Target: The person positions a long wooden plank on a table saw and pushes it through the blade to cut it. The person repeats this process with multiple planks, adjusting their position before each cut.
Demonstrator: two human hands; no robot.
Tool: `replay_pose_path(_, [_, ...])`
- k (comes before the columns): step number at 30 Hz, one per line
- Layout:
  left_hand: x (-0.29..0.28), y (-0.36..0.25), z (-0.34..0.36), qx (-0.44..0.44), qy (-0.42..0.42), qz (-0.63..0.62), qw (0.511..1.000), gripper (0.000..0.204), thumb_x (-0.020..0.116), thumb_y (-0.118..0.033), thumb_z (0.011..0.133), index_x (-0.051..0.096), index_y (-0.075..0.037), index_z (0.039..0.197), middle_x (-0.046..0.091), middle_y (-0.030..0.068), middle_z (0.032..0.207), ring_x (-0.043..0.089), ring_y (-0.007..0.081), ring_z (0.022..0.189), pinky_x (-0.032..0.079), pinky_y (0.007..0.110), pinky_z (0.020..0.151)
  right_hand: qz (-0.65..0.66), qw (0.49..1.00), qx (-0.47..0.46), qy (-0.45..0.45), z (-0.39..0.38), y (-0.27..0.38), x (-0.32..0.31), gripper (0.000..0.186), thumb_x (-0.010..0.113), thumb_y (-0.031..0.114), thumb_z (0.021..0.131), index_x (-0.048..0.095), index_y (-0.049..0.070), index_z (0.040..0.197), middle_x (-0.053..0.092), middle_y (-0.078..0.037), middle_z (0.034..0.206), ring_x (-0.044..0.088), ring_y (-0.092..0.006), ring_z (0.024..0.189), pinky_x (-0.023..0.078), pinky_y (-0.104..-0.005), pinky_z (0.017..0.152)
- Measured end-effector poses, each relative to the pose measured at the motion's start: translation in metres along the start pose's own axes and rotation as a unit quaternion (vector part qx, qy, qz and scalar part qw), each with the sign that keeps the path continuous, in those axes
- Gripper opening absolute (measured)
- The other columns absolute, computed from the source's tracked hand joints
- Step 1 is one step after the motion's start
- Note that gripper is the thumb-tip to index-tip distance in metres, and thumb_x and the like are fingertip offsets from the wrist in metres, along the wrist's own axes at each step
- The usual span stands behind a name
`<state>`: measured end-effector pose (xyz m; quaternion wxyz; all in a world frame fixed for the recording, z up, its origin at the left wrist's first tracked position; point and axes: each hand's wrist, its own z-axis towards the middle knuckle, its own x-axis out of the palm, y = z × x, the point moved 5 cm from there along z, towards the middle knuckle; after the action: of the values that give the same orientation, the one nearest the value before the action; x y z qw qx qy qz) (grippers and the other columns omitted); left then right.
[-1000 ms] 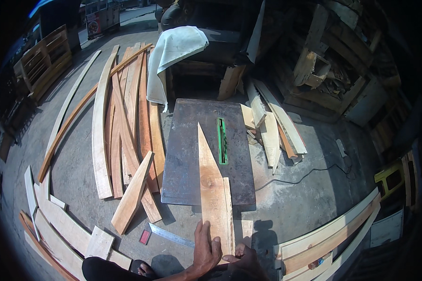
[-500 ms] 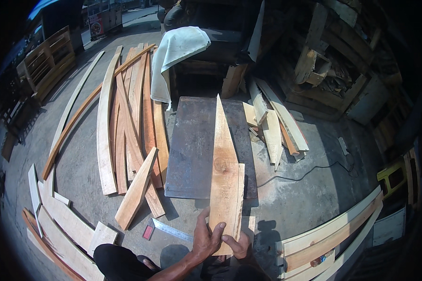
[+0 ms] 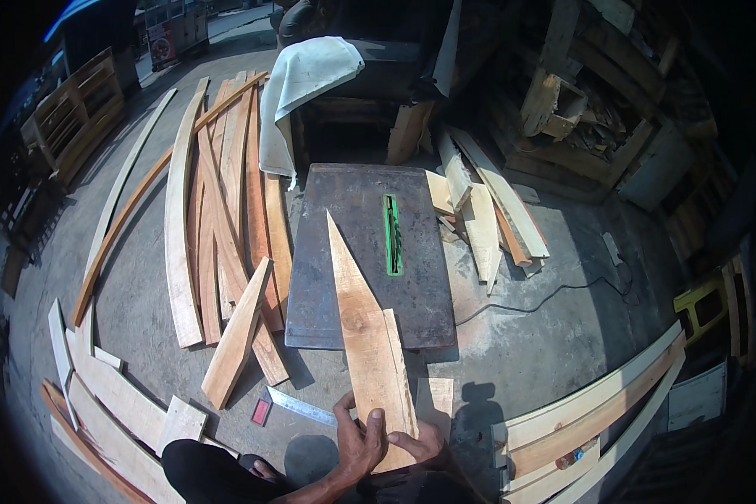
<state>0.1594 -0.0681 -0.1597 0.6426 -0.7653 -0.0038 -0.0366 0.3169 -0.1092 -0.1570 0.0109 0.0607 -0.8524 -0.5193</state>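
Note:
My left hand (image 3: 359, 441) grips the near end of a pale board (image 3: 357, 328) that tapers to a sharp point, its thumb on top. At the board's right edge, my right hand (image 3: 422, 445) is closed on it with the thumb over the top. A narrower, shorter wood strip (image 3: 401, 370) lies along that right edge. The board's pointed half extends over a dark metal saw table (image 3: 323, 189). A green-framed slot (image 3: 392, 235) shows in the tabletop right of the point; a dark blade seems to sit within it.
Long planks (image 3: 181, 252) lie to the left, with a tapered offcut (image 3: 237, 336) nearer me. A metal try square (image 3: 298, 407) with a red handle lies on the concrete. Offcuts (image 3: 483, 227) and a cable (image 3: 546, 294) are right of the table. More boards (image 3: 588, 420) lie lower right.
The pointed board has swung and shifted left, its tip now lower and left of the slot. The green-framed slot, covered before, is now visible. Both hands keep their hold.

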Motion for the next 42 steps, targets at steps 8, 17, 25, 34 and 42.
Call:
replay_pose_path(8, [-0.012, -0.022, 0.017, 0.039, -0.069, 0.019, 0.997, 0.058, 0.059, -0.034, 0.105, 0.032, 0.007, 0.135, 0.056, 0.0253, 0.118, 0.066, 0.0205, 0.079, 0.052, 0.031, 0.058, -0.026, 0.998, -0.023, 0.050, 0.023, 0.017, 0.005, 0.053, 0.071, 0.041, 0.097, 0.065, 0.003, 0.132, 0.076, -0.016, 0.111, 0.074, -0.0231, 0.102, 0.055, -0.0356, 0.090])
replay_pose_path(17, [-0.012, -0.026, 0.024, -0.012, -0.054, 0.000, 0.998, 0.049, 0.059, -0.029, 0.106, 0.036, 0.004, 0.134, 0.050, 0.0189, 0.125, 0.052, 0.0229, 0.117, 0.048, 0.038, 0.098, -0.072, 0.996, -0.038, 0.017, 0.020, 0.030, 0.008, 0.052, 0.069, 0.039, 0.099, 0.064, 0.001, 0.132, 0.075, -0.019, 0.111, 0.074, -0.0281, 0.102, 0.055, -0.0373, 0.090])
replay_pose_path(25, [-0.022, -0.033, 0.038, -0.017, -0.070, -0.053, 0.996, 0.043, 0.062, -0.014, 0.101, 0.039, 0.003, 0.134, 0.054, 0.0177, 0.122, 0.057, 0.0201, 0.109, 0.051, 0.034, 0.091, -0.059, 0.994, -0.078, 0.038, 0.023, 0.059, 0.012, 0.054, 0.063, 0.041, 0.102, 0.060, -0.001, 0.136, 0.073, -0.021, 0.113, 0.071, -0.0309, 0.106, 0.053, -0.0405, 0.094])
replay_pose_path(34, [-0.043, -0.101, 0.048, -0.025, -0.010, -0.151, 0.988, 0.057, 0.062, -0.022, 0.097, 0.041, 0.002, 0.144, 0.060, 0.0171, 0.124, 0.059, 0.0196, 0.115, 0.047, 0.034, 0.102, 0.049, 0.986, -0.066, 0.144, 0.031, 0.088, 0.012, 0.078, 0.055, 0.064, 0.101, 0.051, -0.003, 0.141, 0.065, -0.006, 0.084, 0.060, -0.0076, 0.062, 0.047, -0.0224, 0.055])
replay_pose_path(42, [-0.054, -0.127, 0.049, -0.043, -0.043, -0.130, 0.990, 0.063, 0.066, -0.031, 0.093, 0.046, 0.003, 0.143, 0.058, 0.0176, 0.131, 0.061, 0.0216, 0.118, 0.048, 0.035, 0.104, 0.071, 0.979, -0.090, 0.169, 0.025, 0.104, 0.018, 0.100, 0.044, 0.077, 0.096, 0.037, -0.006, 0.153, 0.068, -0.014, 0.116, 0.068, -0.0144, 0.094, 0.054, -0.0291, 0.081])
